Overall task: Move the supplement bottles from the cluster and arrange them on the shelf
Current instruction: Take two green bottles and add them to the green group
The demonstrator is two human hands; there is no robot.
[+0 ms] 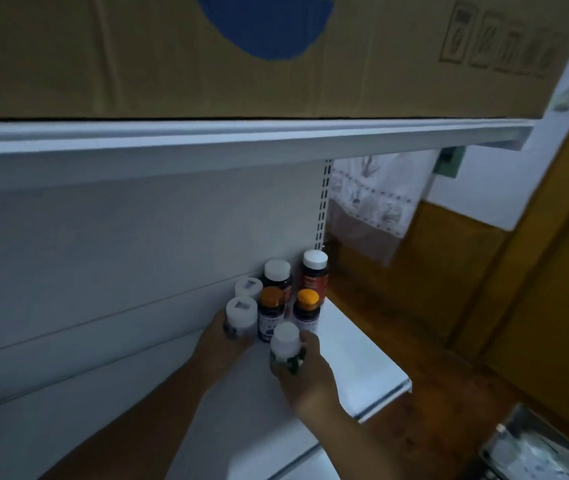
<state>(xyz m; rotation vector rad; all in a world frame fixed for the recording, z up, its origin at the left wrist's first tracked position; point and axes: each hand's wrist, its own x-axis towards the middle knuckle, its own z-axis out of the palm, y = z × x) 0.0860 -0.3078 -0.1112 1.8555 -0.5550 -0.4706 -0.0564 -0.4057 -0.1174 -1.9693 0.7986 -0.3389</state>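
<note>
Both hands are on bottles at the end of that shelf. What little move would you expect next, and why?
Probably the right hand lifts its white-capped bottle clear of the cluster. Its grip is already closed around that bottle, which stands at the front of the group with open shelf beside it. The left hand holds another white-capped bottle, wedged against the orange-capped ones.

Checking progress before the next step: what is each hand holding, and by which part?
Right hand grips a white-capped bottle around its body, below the cap. Left hand wraps the body of another white bottle at the cluster's left edge.
</note>
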